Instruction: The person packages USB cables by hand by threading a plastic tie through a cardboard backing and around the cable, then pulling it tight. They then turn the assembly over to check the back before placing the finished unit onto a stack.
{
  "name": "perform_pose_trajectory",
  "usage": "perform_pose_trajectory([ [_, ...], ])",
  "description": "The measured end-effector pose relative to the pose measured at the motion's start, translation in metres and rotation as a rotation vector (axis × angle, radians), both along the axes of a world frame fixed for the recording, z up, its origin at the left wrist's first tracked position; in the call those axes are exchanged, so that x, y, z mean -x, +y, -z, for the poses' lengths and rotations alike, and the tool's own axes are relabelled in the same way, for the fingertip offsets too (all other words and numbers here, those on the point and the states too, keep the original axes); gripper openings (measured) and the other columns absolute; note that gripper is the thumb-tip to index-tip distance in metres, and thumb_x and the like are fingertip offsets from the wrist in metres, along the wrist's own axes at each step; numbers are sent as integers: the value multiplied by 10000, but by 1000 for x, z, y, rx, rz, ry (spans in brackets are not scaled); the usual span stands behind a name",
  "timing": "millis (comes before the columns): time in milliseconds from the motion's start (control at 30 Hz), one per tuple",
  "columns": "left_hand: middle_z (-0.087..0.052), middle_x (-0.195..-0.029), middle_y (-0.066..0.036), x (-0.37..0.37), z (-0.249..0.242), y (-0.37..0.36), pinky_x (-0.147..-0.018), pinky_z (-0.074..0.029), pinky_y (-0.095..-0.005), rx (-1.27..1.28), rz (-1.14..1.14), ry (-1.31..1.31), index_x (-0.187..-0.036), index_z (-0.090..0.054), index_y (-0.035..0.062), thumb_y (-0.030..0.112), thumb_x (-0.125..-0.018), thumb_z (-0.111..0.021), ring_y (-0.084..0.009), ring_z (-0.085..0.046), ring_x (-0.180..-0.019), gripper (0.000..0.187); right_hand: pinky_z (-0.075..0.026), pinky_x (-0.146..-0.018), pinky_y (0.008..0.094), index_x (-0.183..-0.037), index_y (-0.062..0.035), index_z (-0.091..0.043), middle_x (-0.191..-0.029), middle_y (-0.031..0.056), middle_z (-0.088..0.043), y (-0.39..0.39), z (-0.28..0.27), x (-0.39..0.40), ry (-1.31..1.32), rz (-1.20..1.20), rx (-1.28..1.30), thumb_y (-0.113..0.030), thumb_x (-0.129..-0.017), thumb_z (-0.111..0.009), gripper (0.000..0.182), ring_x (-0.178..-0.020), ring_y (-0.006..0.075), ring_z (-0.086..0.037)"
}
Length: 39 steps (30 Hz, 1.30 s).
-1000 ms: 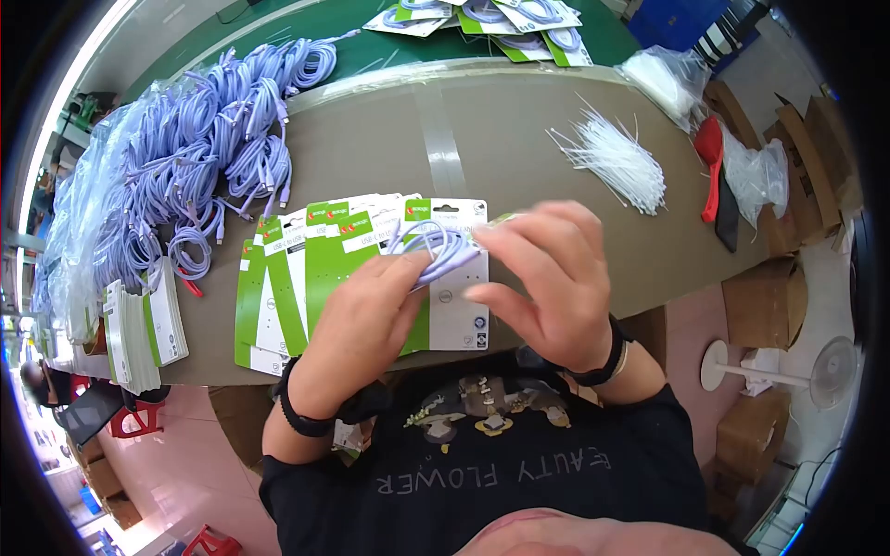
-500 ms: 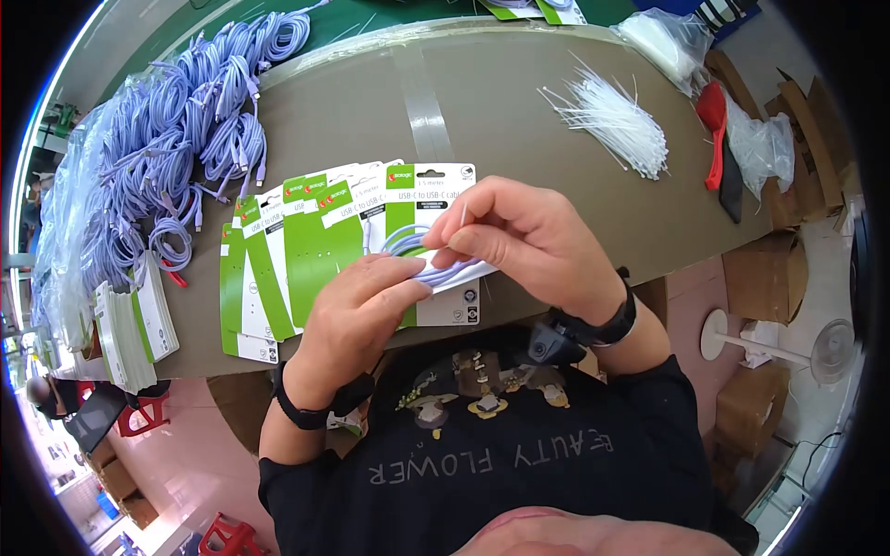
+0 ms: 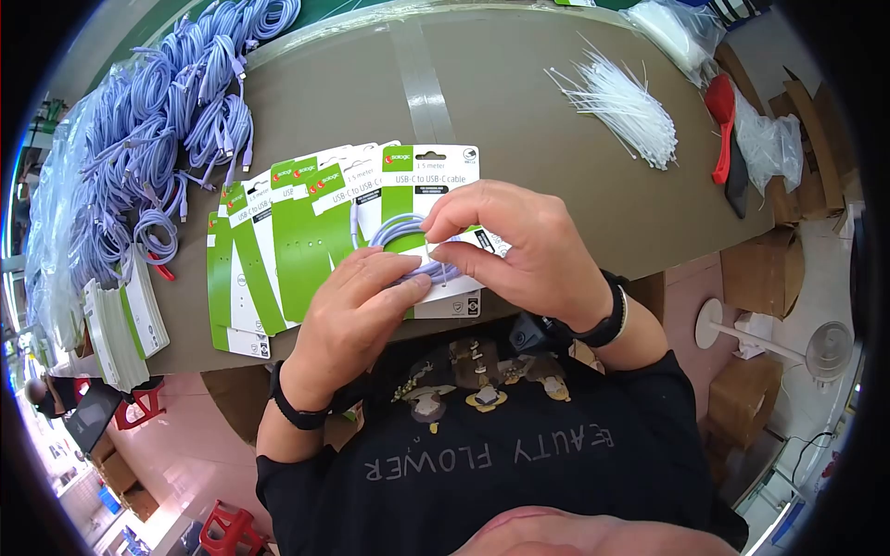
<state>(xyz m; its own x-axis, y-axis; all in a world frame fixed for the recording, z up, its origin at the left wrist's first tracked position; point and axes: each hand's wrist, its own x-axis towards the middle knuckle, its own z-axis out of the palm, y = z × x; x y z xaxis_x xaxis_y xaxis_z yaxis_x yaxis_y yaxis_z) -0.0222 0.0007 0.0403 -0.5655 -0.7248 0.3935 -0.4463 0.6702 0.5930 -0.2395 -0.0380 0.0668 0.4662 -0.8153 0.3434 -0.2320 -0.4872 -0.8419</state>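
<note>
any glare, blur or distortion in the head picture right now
Head view: fisheye distortion bows the long brown table inside a black border; head view: glare whitens part of the clear tape strip; head view: the picture's left edge is washed out; head view: the bare left hand and bare right hand look fairly sharp.

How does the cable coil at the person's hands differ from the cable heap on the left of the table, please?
Amount: the cable coil is a small ring of cable, while the cable heap is many bundles piled together.
Contact: the left hand grips the coil; neither of the person's hands touches the heap.
Surroundings: printed cards lie around the coil, while clear plastic borders the heap.
Both are pale purple.
</note>
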Motion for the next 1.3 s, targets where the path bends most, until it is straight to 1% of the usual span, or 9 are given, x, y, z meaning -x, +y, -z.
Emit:
perform_pose_trajectory([
  [367, -648, -1011, -118, 0, -1, -1, -888, -501, -442, -17, -21, 16, -1028, -625, 49, -51, -700, -667, -315, -630, -921, 345, -547, -765, 346, -886, -20, -623, -930, 98, -670, 16, 3, 5, 145, -116, 110, -15, -767, -705, 145, -867, 255, -660],
  [467, -649, -1009, -121, -2, -3, -1, -874, -504, -432, -67, -54, 47, -1029, -627, 48, -55, -697, -666, -318, -628, -925, 350, -555, -784, 353, -895, -32, -635, -991, 96, -661, 19, -2, 13, 316, -241, 453, -52, -783, -677, 121, -899, 248, -655],
  [633, -645, -1002, -124, 1, -12, -3, -903, -494, -418, -223, -80, 31, -968, -616, 40, -112, -673, -656, -309, -629, -946, 334, -560, -801, 351, -908, -47, -647, -1013, 72, -646, 17, 21, 13, 372, -189, 740, -74, -774, -663, 138, -934, 230, -645],
  [733, -637, -989, -119, 2, -13, -4, -911, -494, -423, -242, -107, 9, -953, -607, 40, -120, -668, -651, -306, -624, -946, 330, -551, -800, 334, -903, -58, -657, -972, 37, -637, 13, 19, 20, 109, -314, 829, -78, -776, -660, 128, -920, 191, -629],
  [833, -603, -969, -108, -1, -8, -4, -846, -497, -400, -204, -53, 29, -972, -589, 43, -101, -656, -652, -325, -595, -916, 353, -540, -805, 329, -895, -70, -663, -943, 24, -630, 18, 23, 22, 116, -283, 809, -74, -774, -662, 121, -885, 178, -616],
  [1033, -602, -961, -103, 3, -4, -4, -855, -502, -385, -116, -57, 46, -959, -587, 43, -104, -653, -665, -325, -596, -894, 348, -516, -788, 316, -886, -93, -668, -921, 7, -622, 15, 25, 25, 178, -261, 827, -68, -779, -666, 109, -844, 166, -596],
  [1100, -605, -970, -104, 4, -2, -1, -867, -503, -384, -68, -62, 48, -956, -592, 46, -99, -664, -676, -321, -600, -889, 337, -511, -765, 315, -887, -96, -666, -914, 4, -615, 12, 24, 30, 77, -326, 752, -77, -778, -671, 111, -843, 169, -594],
  [1267, -608, -980, -117, 0, -12, 1, -856, -510, -379, -124, -111, 35, -1026, -578, 39, -51, -692, -712, -309, -605, -888, 371, -515, -765, 320, -868, -59, -595, -888, 35, -603, 18, 3, 31, 28, -304, 687, -109, -764, -655, 130, -838, 185, -610],
  [1300, -610, -985, -122, 0, -20, -2, -839, -511, -369, -184, -160, 132, -1048, -567, 35, -33, -696, -723, -304, -609, -882, 392, -515, -765, 320, -868, -59, -595, -888, 35, -603, 21, -1, 31, 27, -299, 689, -109, -764, -655, 130, -838, 185, -610],
])
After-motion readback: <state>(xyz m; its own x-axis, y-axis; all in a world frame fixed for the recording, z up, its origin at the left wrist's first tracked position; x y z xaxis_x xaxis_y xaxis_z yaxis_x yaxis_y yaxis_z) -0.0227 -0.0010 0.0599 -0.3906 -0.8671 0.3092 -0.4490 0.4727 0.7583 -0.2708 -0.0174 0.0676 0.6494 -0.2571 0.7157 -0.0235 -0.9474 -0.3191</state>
